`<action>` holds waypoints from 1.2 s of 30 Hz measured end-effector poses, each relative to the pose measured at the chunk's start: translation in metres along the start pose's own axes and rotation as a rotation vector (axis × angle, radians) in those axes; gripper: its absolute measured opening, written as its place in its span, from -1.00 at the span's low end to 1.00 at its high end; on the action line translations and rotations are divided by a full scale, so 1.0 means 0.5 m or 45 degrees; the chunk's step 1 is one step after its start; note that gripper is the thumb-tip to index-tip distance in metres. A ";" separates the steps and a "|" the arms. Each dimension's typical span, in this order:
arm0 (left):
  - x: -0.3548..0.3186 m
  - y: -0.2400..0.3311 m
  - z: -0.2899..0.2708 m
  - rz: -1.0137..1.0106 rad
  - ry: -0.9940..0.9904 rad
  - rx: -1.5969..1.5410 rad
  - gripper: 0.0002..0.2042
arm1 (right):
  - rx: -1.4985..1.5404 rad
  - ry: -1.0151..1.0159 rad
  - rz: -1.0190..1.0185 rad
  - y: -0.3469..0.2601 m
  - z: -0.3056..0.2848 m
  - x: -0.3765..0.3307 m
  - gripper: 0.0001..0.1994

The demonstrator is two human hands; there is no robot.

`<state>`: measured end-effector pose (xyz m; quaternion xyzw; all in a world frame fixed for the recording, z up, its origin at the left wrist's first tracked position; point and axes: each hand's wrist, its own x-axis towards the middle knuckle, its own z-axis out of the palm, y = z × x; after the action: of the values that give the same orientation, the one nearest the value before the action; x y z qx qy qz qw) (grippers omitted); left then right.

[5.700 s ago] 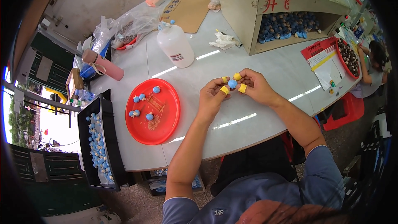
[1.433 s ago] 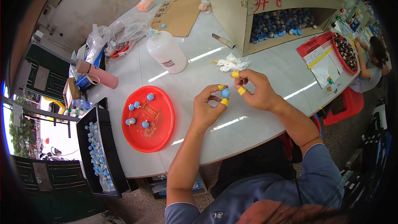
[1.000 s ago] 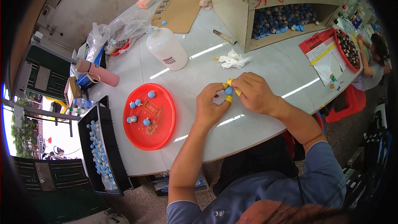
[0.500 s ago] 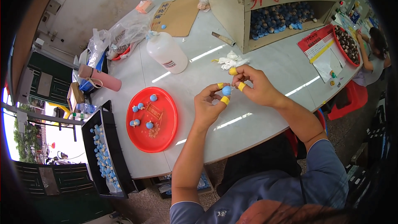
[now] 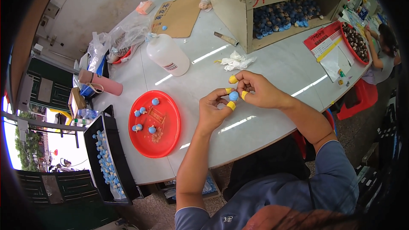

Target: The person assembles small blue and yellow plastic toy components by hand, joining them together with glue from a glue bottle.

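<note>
My left hand [image 5: 213, 110] pinches a small blue ball [image 5: 234, 96] between thumb and forefinger, above the table. Close against its right side is my right hand [image 5: 260, 90], fingers bent and drawn together near the ball; whatever sits between them is too small to make out. Yellow tape wraps fingertips on both hands. Left of my left hand lies a red round tray [image 5: 169, 138] with several blue-and-cream pieces [image 5: 152, 129] on it. A crumpled white cloth or tissue [image 5: 237, 61] rests just beyond my right hand.
A white plastic bottle [image 5: 168, 55] stands past the tray. Beyond are a pink flask [image 5: 106, 84], cardboard [image 5: 181, 15], and a wooden box [image 5: 236, 25] of blue pieces. A black crate [image 5: 111, 132] sits left. At far right, a person [image 5: 385, 44] sits beside a red basin [image 5: 352, 51].
My right hand has shifted slightly left, its raised forefinger lower and further left. The blue ball stays in my left fingers. The whole view has moved slightly.
</note>
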<state>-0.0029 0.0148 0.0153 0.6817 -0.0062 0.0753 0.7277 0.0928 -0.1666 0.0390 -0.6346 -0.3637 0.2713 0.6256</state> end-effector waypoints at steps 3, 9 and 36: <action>0.000 0.000 0.001 -0.012 0.011 0.004 -0.67 | 0.069 0.028 0.029 -0.005 0.003 0.000 -0.63; 0.000 -0.007 -0.004 0.043 -0.010 0.117 -0.67 | 0.075 0.037 0.038 -0.007 0.003 0.002 -0.65; -0.006 0.001 0.012 0.476 0.258 0.412 -0.59 | 0.087 0.012 0.016 -0.013 0.008 -0.006 -0.84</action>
<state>-0.0055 0.0086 0.0160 0.7653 -0.0471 0.2760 0.5796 0.0870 -0.1669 0.0448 -0.6165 -0.3473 0.2847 0.6467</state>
